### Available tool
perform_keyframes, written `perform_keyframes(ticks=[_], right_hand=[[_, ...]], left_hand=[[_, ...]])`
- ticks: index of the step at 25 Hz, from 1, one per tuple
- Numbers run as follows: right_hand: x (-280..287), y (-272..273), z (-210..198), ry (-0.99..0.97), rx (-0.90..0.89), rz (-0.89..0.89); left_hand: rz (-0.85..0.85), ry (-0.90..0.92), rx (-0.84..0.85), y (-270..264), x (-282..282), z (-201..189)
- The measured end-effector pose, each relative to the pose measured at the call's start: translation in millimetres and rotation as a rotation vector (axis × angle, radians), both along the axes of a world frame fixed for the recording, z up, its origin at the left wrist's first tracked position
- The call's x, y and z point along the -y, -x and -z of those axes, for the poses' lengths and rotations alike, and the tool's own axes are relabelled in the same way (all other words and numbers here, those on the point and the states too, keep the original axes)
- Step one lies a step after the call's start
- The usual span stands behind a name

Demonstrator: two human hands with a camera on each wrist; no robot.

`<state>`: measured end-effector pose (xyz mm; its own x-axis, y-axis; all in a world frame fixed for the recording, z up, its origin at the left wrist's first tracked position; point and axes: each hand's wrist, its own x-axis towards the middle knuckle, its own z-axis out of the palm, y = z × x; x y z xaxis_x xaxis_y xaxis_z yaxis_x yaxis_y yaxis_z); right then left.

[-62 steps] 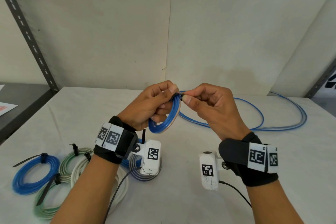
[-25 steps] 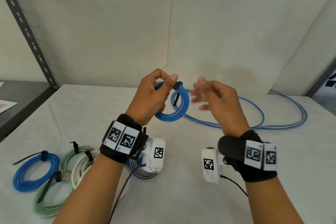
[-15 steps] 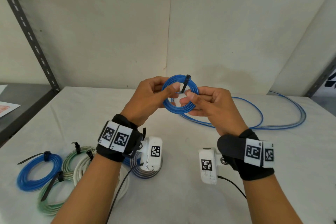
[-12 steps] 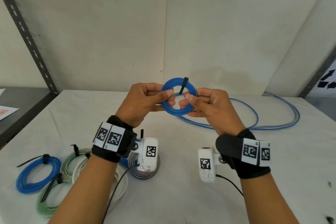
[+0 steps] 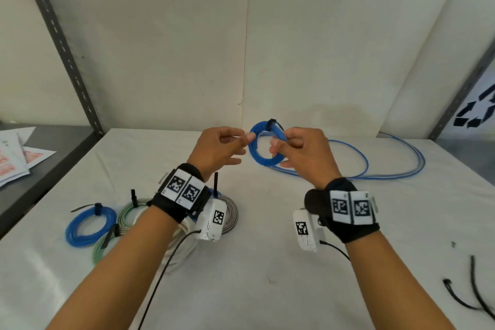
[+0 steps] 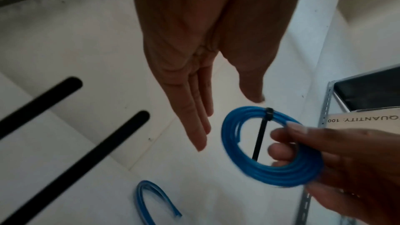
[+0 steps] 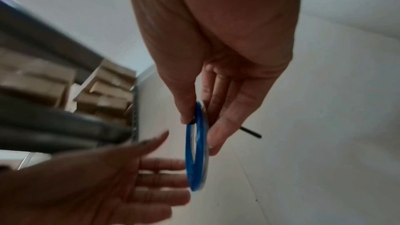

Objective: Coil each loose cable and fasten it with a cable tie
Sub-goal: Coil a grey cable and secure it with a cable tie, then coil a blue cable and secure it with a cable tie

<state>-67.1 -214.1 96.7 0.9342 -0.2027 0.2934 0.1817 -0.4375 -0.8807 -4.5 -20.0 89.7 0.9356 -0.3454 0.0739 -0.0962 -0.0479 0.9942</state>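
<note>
A small blue cable coil (image 5: 256, 153) hangs in the air above the back of the white table (image 5: 267, 262). A black cable tie (image 5: 273, 122) is fastened round its top, its tail crossing the ring (image 6: 260, 136). My right hand (image 5: 281, 143) pinches the coil's right side between thumb and fingers (image 7: 218, 126). My left hand (image 5: 242, 149) is just left of the coil with straight fingers (image 6: 198, 131), apart from it and holding nothing. The right wrist view shows the blue coil (image 7: 195, 160) edge-on, with the left hand (image 7: 168, 168) spread beside it.
Several tied coils lie at front left: a blue one (image 5: 89, 225), green and white ones (image 5: 126, 218), a grey one (image 5: 231, 213). A long loose blue cable (image 5: 375, 169) sprawls at back right. Loose black cable ties (image 5: 472, 286) lie at front right. Papers (image 5: 16, 161) sit on the left shelf.
Both hands held the tied blue coil half a second ago. My left hand has let go and opened, and the right hand alone now holds the coil, turned more edge-on.
</note>
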Motion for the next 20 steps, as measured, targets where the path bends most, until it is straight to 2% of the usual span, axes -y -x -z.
perform_keyframes(ticks=[2,5,7,8,11,12,15,20], right_hand=[[-14,6,-2,0.226,0.081,0.008],[-37,21,-10,0.344,0.016,-0.238],[-38,31,-17,0.383,-0.034,-0.358],[-34,36,-19,0.334,-0.02,-0.344],[-18,40,-13,0.057,0.035,-0.125],[-17,38,-7,0.049,-0.003,-0.106],[-24,26,21,0.174,-0.26,-0.272],[-31,11,52,0.088,-0.482,-0.235]], left_hand=[[0.058,0.008,-0.04,16,-4,-6],[0.29,0.077,-0.177,35,-15,-10],[0.325,0.088,-0.178,38,-25,-7],[0.306,0.063,-0.17,38,-30,-6],[0.283,-0.031,-0.173,36,-42,1],[0.324,-0.062,-0.193,37,-46,4],[0.449,-0.17,-0.271,41,-48,14],[0.26,-0.595,-0.078,38,-53,28]])
